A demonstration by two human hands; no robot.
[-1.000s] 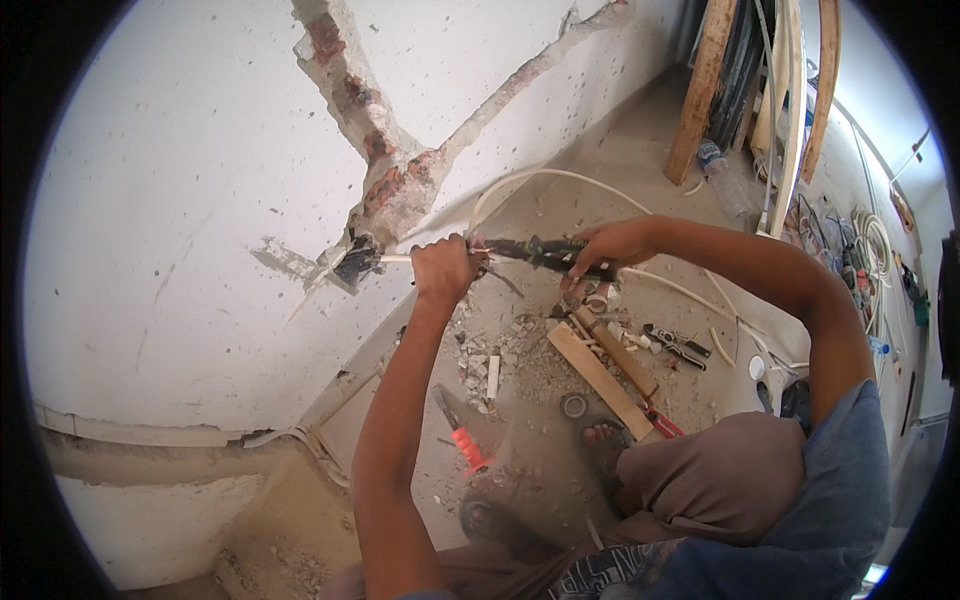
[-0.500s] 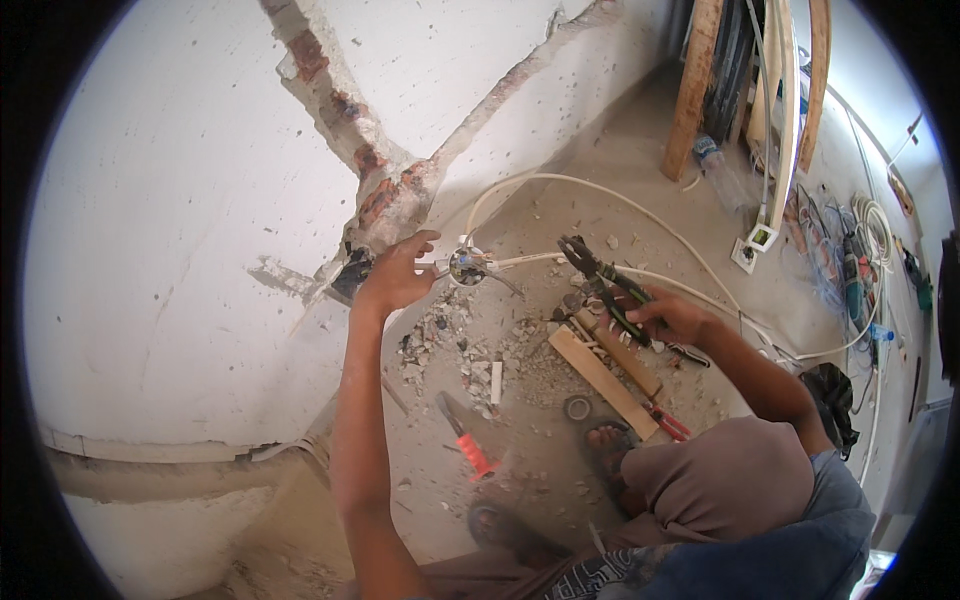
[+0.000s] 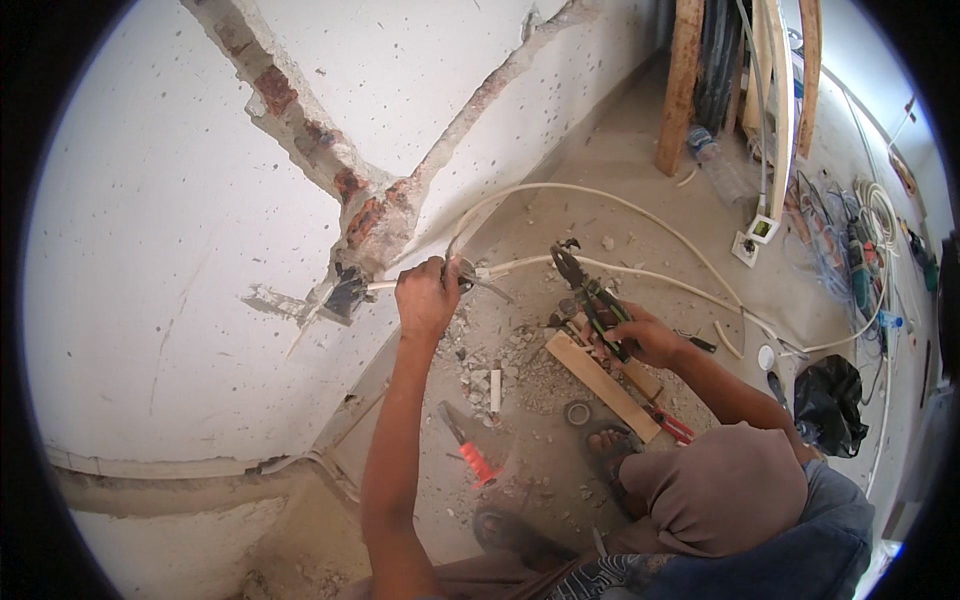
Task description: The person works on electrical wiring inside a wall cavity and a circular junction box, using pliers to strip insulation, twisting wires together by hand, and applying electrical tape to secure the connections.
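My left hand (image 3: 428,300) is closed around a small round junction box (image 3: 467,276) beside the wall; the fingers cover most of the box. White cables (image 3: 600,203) run from it in loops to the right, and a thin grey piece (image 3: 492,289) sticks out below it. A pale conduit (image 3: 382,286) links the hand's place to a dark wall cavity (image 3: 347,290). In my right hand (image 3: 645,338) is a pair of combination pliers (image 3: 592,290) with black and green handles, jaws pointing up and left, apart from the box.
Rubble (image 3: 540,350) covers the floor around a wooden plank (image 3: 605,387) and a tape roll (image 3: 577,412). A red-handled chisel (image 3: 478,463) lies nearer me. To the right are a black plastic bag (image 3: 830,405), a bottle (image 3: 722,168) and sockets (image 3: 746,248). Grooves (image 3: 370,215) cut the wall.
My left hand has moved right from beside the junction box and closed over it. The pliers have shifted slightly left in my right hand. The view has shifted a little.
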